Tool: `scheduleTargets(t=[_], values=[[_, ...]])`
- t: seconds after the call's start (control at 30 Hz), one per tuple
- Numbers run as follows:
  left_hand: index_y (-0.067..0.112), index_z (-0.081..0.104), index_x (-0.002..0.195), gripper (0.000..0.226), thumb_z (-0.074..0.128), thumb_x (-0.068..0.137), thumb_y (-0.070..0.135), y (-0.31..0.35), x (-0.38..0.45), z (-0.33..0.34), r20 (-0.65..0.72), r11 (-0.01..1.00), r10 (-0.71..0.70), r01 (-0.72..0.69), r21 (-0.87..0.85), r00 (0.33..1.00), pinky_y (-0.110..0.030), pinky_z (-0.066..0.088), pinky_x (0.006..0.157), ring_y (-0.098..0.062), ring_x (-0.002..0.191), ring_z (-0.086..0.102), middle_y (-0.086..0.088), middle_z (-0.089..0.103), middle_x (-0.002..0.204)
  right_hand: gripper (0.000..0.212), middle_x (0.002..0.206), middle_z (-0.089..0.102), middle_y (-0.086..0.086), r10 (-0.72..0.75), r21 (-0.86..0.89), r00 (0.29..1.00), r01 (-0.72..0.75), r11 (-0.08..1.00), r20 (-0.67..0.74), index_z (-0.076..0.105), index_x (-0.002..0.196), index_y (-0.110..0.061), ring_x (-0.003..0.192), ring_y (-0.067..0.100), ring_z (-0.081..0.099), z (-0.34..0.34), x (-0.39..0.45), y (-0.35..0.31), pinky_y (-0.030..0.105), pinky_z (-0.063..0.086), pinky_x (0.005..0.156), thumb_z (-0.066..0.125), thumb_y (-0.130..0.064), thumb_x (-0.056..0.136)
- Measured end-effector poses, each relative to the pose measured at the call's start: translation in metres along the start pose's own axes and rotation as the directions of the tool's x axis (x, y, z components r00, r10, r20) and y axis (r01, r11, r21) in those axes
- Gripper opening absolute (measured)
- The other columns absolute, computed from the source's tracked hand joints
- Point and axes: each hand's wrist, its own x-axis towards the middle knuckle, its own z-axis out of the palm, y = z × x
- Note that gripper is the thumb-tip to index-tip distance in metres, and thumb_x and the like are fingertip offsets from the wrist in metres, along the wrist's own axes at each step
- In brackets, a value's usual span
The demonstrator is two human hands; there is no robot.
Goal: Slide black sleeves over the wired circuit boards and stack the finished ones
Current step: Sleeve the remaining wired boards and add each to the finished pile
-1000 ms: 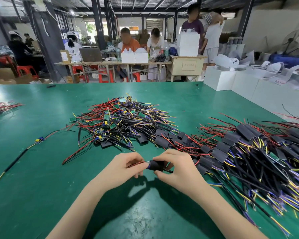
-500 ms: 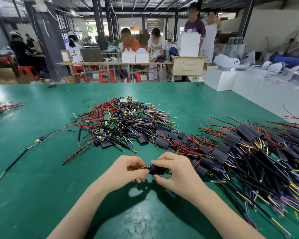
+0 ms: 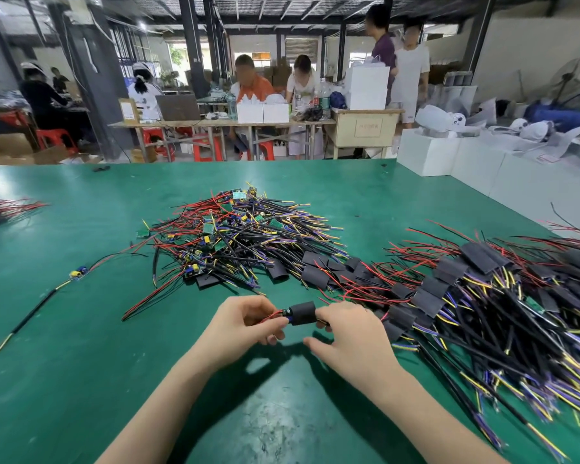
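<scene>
I see a black sleeve (image 3: 302,313) over a board with red wires (image 3: 271,316). Green table (image 3: 81,363). The unsleeved pile (image 3: 235,232) shows green boards, red, black, yellow and purple wires. The finished stack (image 3: 482,296) is black-sleeved, trailing red, yellow and purple wires. White boxes (image 3: 429,152) beyond.

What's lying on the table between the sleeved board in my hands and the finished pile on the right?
Nothing visible: the black sleeve sits right beside the finished pile's near edge, with only bare green table below.
</scene>
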Motion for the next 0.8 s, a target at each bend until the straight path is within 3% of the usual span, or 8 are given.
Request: scheduleTargets(t=[0.3,0.37,0.43,0.5,0.6,0.7,0.8], values=[[0.003,0.069,0.083,0.009,0.072,0.086,0.011,0.0,-0.001,0.002,0.024,0.998,0.029,-0.03,0.052,0.999,-0.027,0.055,0.062,-0.019,0.059,0.065,-0.012,0.074,0.071,0.031,0.095,0.062,-0.005,-0.042,-0.038,0.999,0.042,0.998,0.018,0.058,0.097,-0.023,0.099,0.019,0.054,0.002,-0.003,-0.004,0.031,0.036,0.075,0.053,-0.051,0.085],[0.003,0.069,0.084,0.006,0.072,0.087,0.008,0.0,0.0,-0.001,0.021,0.998,0.032,-0.033,0.044,0.999,-0.027,0.055,0.063,-0.019,0.059,0.066,-0.011,0.074,0.071,0.026,0.093,0.066,-0.008,-0.003,0.142,1.0,0.004,0.99,-0.009,0.063,0.1,-0.027,0.093,0.016,0.059,-0.001,0.0,-0.003,0.029,0.044,0.08,0.06,-0.047,0.084],[0.004,0.07,0.085,0.005,0.072,0.087,0.008,0.0,0.001,-0.004,0.009,0.999,0.034,-0.034,0.04,0.999,-0.027,0.055,0.063,-0.018,0.06,0.066,-0.011,0.074,0.072,0.039,0.093,0.071,-0.006,0.141,0.442,0.989,-0.112,0.89,-0.033,0.064,0.117,-0.027,0.088,0.011,0.065,-0.006,0.002,-0.003,0.028,0.049,0.088,0.071,-0.034,0.08],[0.005,0.07,0.084,0.005,0.072,0.086,0.009,0.0,0.001,-0.004,-0.003,0.999,0.035,-0.035,0.036,0.999,-0.027,0.056,0.062,-0.019,0.061,0.068,-0.011,0.074,0.072,0.048,0.095,0.073,-0.003,0.197,0.575,0.98,-0.144,0.806,-0.031,0.062,0.124,-0.019,0.086,0.008,0.068,-0.007,0.004,-0.002,0.027,0.051,0.09,0.076,-0.022,0.078],[0.005,0.07,0.083,0.006,0.072,0.086,0.009,-0.001,0.001,-0.001,-0.004,0.998,0.029,-0.029,0.048,1.0,-0.027,0.056,0.061,-0.021,0.062,0.07,-0.01,0.074,0.072,0.035,0.094,0.075,-0.002,0.167,0.575,0.985,-0.121,0.809,-0.028,0.071,0.113,-0.013,0.084,0.003,0.069,-0.002,0.003,-0.002,0.027,0.053,0.087,0.074,-0.015,0.078],[0.004,0.07,0.082,0.007,0.073,0.086,0.009,-0.003,0.0,0.002,-0.006,0.996,0.034,-0.033,0.087,0.999,-0.025,0.056,0.06,-0.019,0.06,0.07,-0.01,0.074,0.07,0.023,0.085,0.075,0.005,0.132,0.547,0.99,-0.083,0.833,-0.051,0.073,0.098,-0.009,0.081,0.017,0.07,0.002,0.002,-0.002,0.036,0.055,0.08,0.072,-0.014,0.076],[0.003,0.069,0.082,0.008,0.073,0.085,0.009,-0.004,0.0,0.004,-0.011,0.998,0.015,-0.015,0.063,1.0,-0.025,0.055,0.059,-0.02,0.06,0.07,-0.01,0.074,0.07,0.025,0.082,0.074,0.007,0.127,0.52,0.99,-0.076,0.851,-0.064,0.071,0.097,-0.009,0.08,0.025,0.069,0.005,0.002,-0.003,0.042,0.055,0.079,0.07,-0.018,0.074]])
